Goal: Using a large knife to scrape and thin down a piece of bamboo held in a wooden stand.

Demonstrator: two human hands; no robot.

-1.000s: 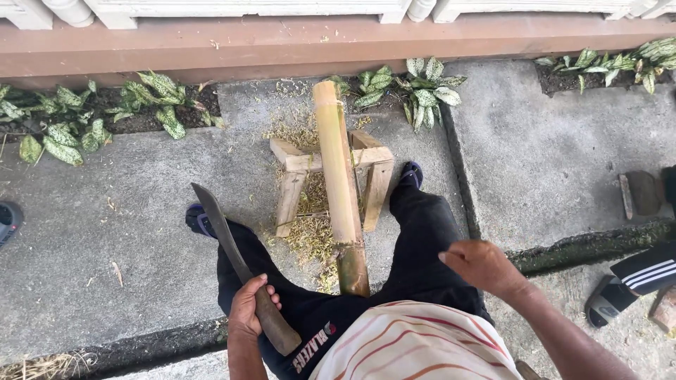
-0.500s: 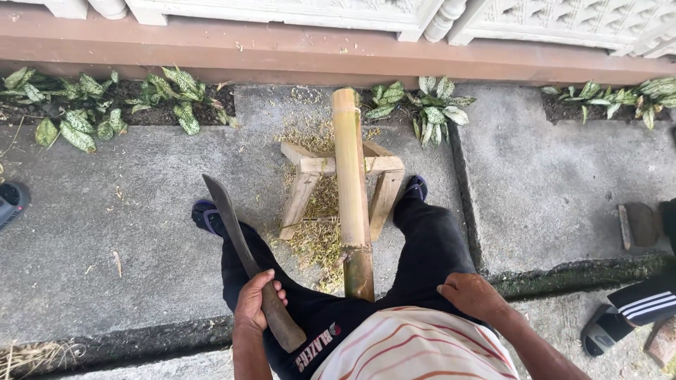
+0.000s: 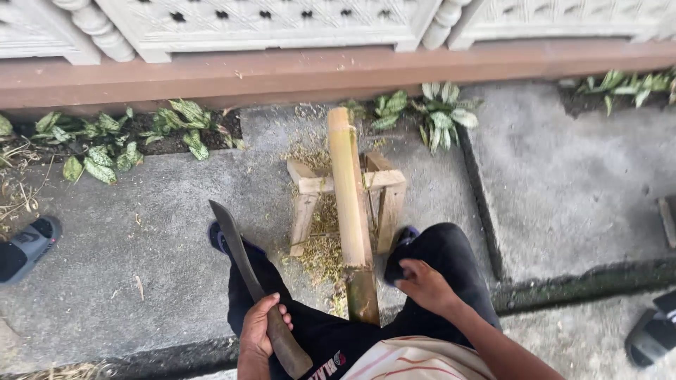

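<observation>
On the concrete between the person's legs, a bamboo pole [image 3: 348, 204] lies lengthwise across a small wooden stand [image 3: 380, 190], its near end by the knees. The left hand [image 3: 259, 331] is wrapped tight around the handle of a long knife [image 3: 243, 264], blade pointing away. The right hand [image 3: 422, 285] hovers loosely curled just beside the pole, holding nothing. The bamboo looks stiff, smooth and fairly heavy; the near end seems the handiest place to grip.

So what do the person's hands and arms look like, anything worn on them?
Both are bare: no gloves, rings, watch or sleeves show on the left hand or the right hand. The forearms are uncovered up to the frame's lower edge.
</observation>
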